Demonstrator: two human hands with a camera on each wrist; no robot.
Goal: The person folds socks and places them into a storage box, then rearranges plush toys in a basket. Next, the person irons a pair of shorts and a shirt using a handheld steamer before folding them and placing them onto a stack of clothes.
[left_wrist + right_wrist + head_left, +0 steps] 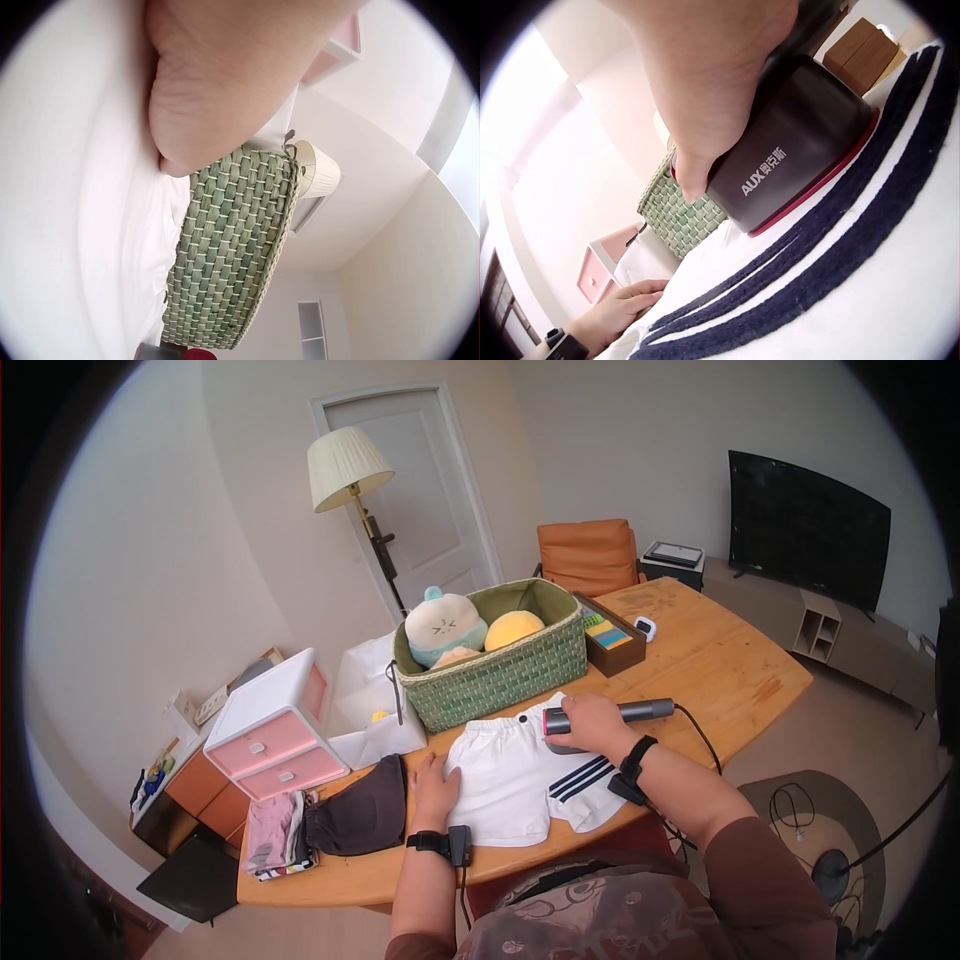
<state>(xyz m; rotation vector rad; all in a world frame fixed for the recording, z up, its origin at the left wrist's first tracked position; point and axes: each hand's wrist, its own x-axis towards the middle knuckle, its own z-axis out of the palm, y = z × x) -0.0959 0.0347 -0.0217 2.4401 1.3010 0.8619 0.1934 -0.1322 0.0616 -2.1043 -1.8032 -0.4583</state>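
Note:
White shorts [500, 785] with dark navy side stripes are spread on the wooden table. My right hand [597, 724] grips a dark grey handheld steam iron [799, 146] marked AUX, with a red rim around its base. The iron rests on the shorts beside the stripes, its cord trailing off to the right. On the left part of the shorts my left hand [432, 790] lies with fingers extended, near the side edge. In the left wrist view only part of that hand shows, over white cloth.
Folded dark shorts [360, 810] and a stack of folded clothes [280, 835] lie to the left. Behind them stand a pink-and-white drawer unit [270, 735] and a white bin [365, 695]. A green woven basket [500, 685] holds plush toys, beside a brown box [618, 652].

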